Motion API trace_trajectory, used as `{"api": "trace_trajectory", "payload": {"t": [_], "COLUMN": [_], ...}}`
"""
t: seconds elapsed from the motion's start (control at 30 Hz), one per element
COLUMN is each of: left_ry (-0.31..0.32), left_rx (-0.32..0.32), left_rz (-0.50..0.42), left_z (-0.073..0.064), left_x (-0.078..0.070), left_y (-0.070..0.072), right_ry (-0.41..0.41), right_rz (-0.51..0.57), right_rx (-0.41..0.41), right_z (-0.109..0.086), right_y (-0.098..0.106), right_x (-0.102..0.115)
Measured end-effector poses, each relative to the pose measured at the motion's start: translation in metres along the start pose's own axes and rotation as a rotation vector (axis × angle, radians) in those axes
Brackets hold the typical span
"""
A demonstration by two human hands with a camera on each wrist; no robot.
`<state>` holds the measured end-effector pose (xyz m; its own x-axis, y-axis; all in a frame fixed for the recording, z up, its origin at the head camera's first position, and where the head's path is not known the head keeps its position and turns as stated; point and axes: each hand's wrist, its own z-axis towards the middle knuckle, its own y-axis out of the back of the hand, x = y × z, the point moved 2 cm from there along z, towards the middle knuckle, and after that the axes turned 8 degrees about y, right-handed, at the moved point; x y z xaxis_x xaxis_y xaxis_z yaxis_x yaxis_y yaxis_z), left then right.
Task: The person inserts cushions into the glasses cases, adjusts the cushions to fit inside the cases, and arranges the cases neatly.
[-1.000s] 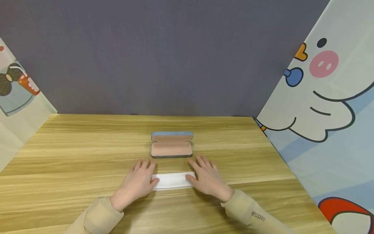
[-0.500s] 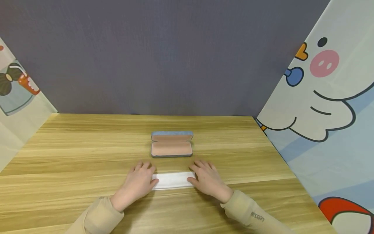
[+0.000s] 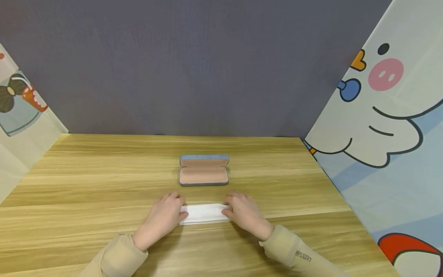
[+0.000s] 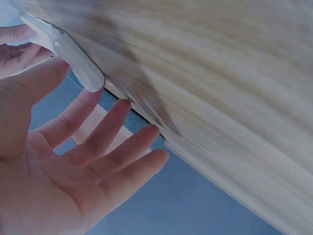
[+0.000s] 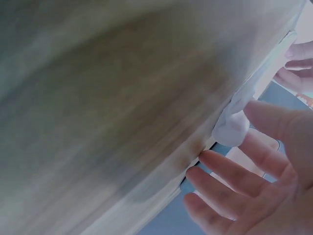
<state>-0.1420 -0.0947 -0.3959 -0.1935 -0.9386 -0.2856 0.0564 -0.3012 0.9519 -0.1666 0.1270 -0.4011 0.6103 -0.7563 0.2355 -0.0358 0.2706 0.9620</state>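
A folded white cloth (image 3: 204, 214) lies as a narrow strip on the table in the head view. My left hand (image 3: 163, 216) holds its left end between thumb and index finger; the other fingers are bent loosely beside it. At the opposite end, my right hand (image 3: 245, 215) pinches the cloth with thumb and index finger. Both wrist views show the cloth's end, seen as a thick white fold (image 4: 80, 63) on the left and a rounded fold (image 5: 232, 128) on the right. Beyond the hands stands a blue eyeglass case (image 3: 203, 176), lid up, its pink lining bare.
The wood-grain table (image 3: 104, 165) extends on both sides of the hands. A dark grey panel (image 3: 194, 69) rises along its back edge. Printed cartoon sheets hang at the left (image 3: 20, 146) and the right (image 3: 394, 181).
Fingers of both hands have curled in, and the thumb and index finger of each have closed on the cloth's ends. The cloth and the case keep their places.
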Motion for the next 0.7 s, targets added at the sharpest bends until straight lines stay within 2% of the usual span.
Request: {"api": "trace_trajectory", "payload": {"t": [0.43, 0.7], "left_ry": [0.019, 0.044], "left_rx": [-0.009, -0.005], "left_rz": [-0.133, -0.223], "left_z": [0.004, 0.012], "left_x": [0.0, 0.001], "left_y": [0.001, 0.005], "right_ry": [-0.022, -0.035], "right_rz": [0.031, 0.1], "right_rx": [-0.037, -0.076], "right_z": [0.002, 0.007], "right_y": [0.001, 0.005], "right_x": [0.0, -0.003]}}
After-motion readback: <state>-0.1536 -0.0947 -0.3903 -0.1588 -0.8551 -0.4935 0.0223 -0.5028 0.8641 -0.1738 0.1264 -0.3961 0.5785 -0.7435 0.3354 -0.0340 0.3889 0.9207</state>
